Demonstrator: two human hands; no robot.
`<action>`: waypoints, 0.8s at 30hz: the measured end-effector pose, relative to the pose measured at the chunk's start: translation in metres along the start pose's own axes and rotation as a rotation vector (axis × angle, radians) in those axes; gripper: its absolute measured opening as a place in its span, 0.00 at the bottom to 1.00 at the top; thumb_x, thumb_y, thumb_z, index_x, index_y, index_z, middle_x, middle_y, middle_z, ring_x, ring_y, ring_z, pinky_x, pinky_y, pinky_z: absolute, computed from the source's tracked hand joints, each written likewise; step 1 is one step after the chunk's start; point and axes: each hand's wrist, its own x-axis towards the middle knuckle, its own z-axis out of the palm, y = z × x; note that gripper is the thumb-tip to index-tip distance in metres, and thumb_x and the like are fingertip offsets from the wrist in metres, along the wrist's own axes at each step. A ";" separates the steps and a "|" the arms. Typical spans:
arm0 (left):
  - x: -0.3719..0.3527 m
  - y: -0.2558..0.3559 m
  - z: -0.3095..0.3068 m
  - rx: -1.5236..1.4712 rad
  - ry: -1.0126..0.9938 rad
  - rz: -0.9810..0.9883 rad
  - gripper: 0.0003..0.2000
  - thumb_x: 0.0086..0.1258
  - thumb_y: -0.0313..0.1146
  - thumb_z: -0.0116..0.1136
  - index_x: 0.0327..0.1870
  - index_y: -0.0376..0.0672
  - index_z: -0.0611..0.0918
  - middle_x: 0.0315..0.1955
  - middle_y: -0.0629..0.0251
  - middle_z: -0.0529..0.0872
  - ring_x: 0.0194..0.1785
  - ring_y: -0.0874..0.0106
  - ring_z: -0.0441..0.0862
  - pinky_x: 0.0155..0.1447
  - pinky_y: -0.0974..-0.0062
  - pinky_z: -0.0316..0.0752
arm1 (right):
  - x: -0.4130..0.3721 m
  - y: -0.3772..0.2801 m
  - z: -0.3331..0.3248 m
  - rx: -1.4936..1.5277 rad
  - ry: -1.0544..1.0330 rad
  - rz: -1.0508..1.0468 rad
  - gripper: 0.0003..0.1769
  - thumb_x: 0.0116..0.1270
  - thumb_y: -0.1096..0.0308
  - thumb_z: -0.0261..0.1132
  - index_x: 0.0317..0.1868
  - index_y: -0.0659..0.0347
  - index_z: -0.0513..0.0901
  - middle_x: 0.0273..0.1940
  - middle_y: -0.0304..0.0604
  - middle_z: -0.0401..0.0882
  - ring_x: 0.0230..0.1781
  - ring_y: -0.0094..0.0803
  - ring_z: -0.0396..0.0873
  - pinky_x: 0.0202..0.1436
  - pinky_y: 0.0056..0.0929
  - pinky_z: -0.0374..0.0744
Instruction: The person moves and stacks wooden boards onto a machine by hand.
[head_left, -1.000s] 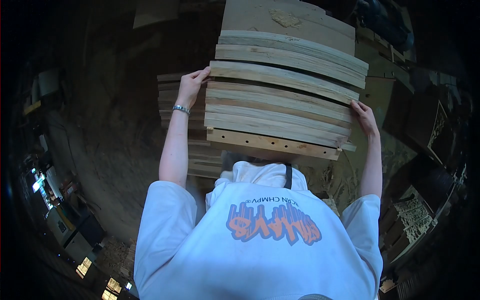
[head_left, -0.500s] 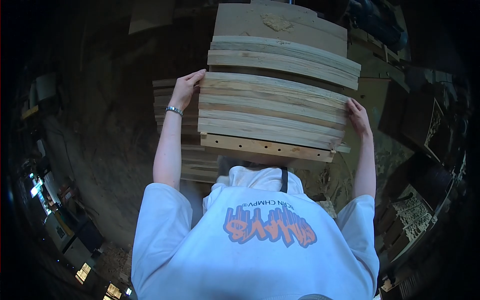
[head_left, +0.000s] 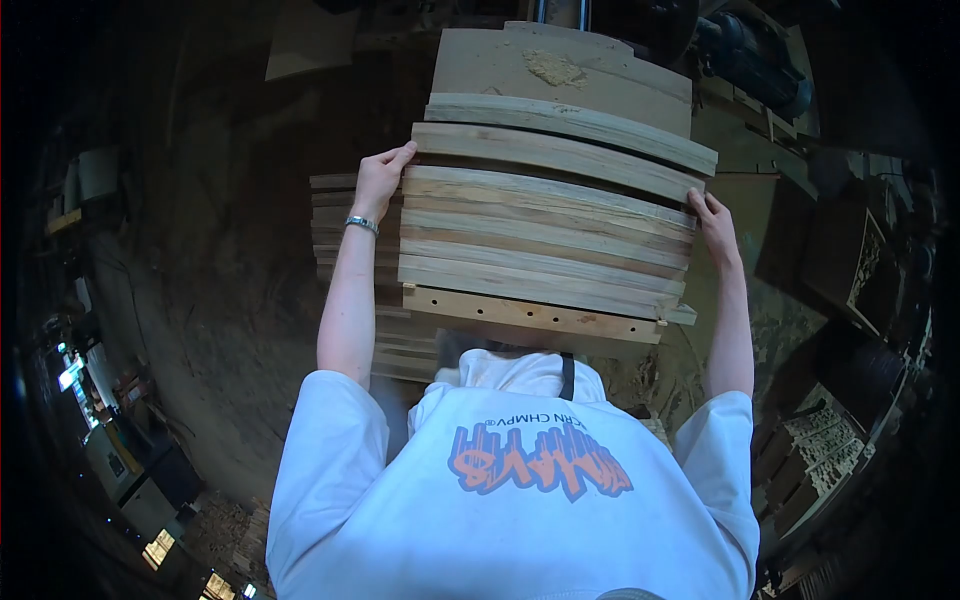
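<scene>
My left hand [head_left: 382, 182] is closed on the left end of a long pale wooden strip [head_left: 550, 158]. At the strip's other end my right hand [head_left: 714, 222] pinches it with thumb and fingers. Close in front of me several similar strips [head_left: 545, 225] lie side by side in a packed group. A narrow dark gap separates them from the held strip. Beyond the held strip lies another single strip [head_left: 570, 128], also across a thin gap. Nearest my body is a wooden rail with a row of dark holes [head_left: 508, 312].
A flat board [head_left: 480, 65] behind the strips carries a small heap of wood shavings [head_left: 555, 68]. A dark motor-like machine [head_left: 755, 65] is at the far right. More stacked strips [head_left: 335, 225] lie lower down to the left. A bin of wood pieces [head_left: 825, 435] stands at right.
My hands have shifted from the near group's far edge to the ends of the strip beyond it. That strip has come towards me, away from the farthest one.
</scene>
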 end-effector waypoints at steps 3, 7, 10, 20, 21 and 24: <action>-0.002 -0.015 -0.012 -0.066 -0.082 -0.092 0.18 0.66 0.44 0.65 0.46 0.36 0.86 0.37 0.65 0.88 0.41 0.78 0.82 0.49 0.79 0.75 | -0.013 0.010 -0.002 0.250 -0.114 0.140 0.25 0.69 0.52 0.64 0.55 0.64 0.79 0.45 0.31 0.80 0.43 0.18 0.73 0.47 0.19 0.71; -0.001 -0.022 -0.019 -0.229 -0.180 -0.111 0.17 0.67 0.41 0.64 0.49 0.37 0.85 0.42 0.65 0.87 0.44 0.78 0.81 0.50 0.77 0.76 | -0.002 0.010 -0.009 0.354 -0.203 0.242 0.31 0.66 0.51 0.66 0.60 0.67 0.74 0.49 0.35 0.78 0.44 0.18 0.73 0.44 0.18 0.69; 0.006 -0.018 -0.023 -0.274 -0.238 -0.143 0.17 0.68 0.40 0.63 0.50 0.37 0.84 0.45 0.65 0.86 0.47 0.77 0.80 0.53 0.75 0.75 | 0.016 0.028 -0.008 0.397 -0.190 0.257 0.29 0.66 0.52 0.66 0.59 0.64 0.74 0.47 0.34 0.77 0.45 0.20 0.74 0.47 0.20 0.71; 0.023 -0.010 -0.012 -0.321 -0.260 -0.120 0.18 0.72 0.39 0.57 0.56 0.37 0.80 0.47 0.66 0.84 0.50 0.76 0.78 0.51 0.75 0.74 | 0.014 0.021 -0.009 0.388 -0.171 0.273 0.28 0.66 0.54 0.67 0.61 0.61 0.74 0.50 0.34 0.77 0.50 0.22 0.74 0.51 0.23 0.74; 0.026 -0.010 -0.010 -0.321 -0.263 -0.117 0.18 0.72 0.39 0.57 0.56 0.37 0.80 0.47 0.66 0.84 0.50 0.76 0.78 0.51 0.75 0.74 | 0.014 0.021 -0.010 0.401 -0.185 0.272 0.29 0.66 0.54 0.67 0.61 0.61 0.73 0.51 0.34 0.77 0.50 0.22 0.74 0.52 0.23 0.74; 0.032 -0.008 -0.009 -0.403 -0.308 -0.128 0.17 0.71 0.40 0.56 0.55 0.37 0.81 0.43 0.67 0.84 0.47 0.77 0.78 0.49 0.76 0.74 | 0.023 0.024 -0.016 0.318 -0.247 0.279 0.31 0.65 0.51 0.67 0.62 0.61 0.73 0.54 0.35 0.76 0.54 0.24 0.72 0.54 0.26 0.72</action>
